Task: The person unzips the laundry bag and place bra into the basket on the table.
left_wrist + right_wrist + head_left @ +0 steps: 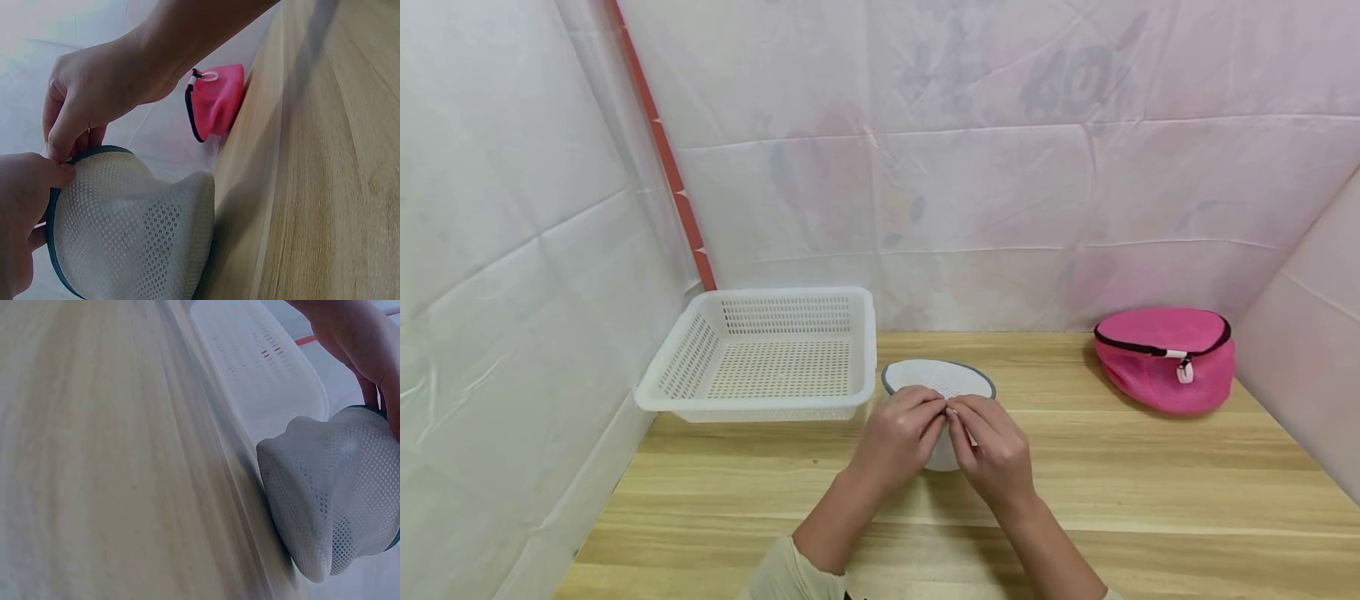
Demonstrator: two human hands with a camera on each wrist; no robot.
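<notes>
A white mesh bag (pixel 942 377) with a grey-blue edge stands on the table in front of me, near the middle. My left hand (pixel 900 437) pinches this edge on the near side. Right beside it, my right hand (pixel 997 454) pinches the same edge, the fingertips of both hands nearly meeting. From the left wrist view, the mesh body (pixel 137 225) looks puffed out and creased below the rim. What lies between the fingertips at the edge is mostly hidden by the fingers.
A white plastic basket (pixel 767 403) with slotted sides sits at the back left of the wooden table (pixel 1150 508). Toward the back right stands a pink mesh bag (pixel 1180 392) with a black zipper band and a white pull. White sheeting (pixel 970 192) hangs behind and along both sides.
</notes>
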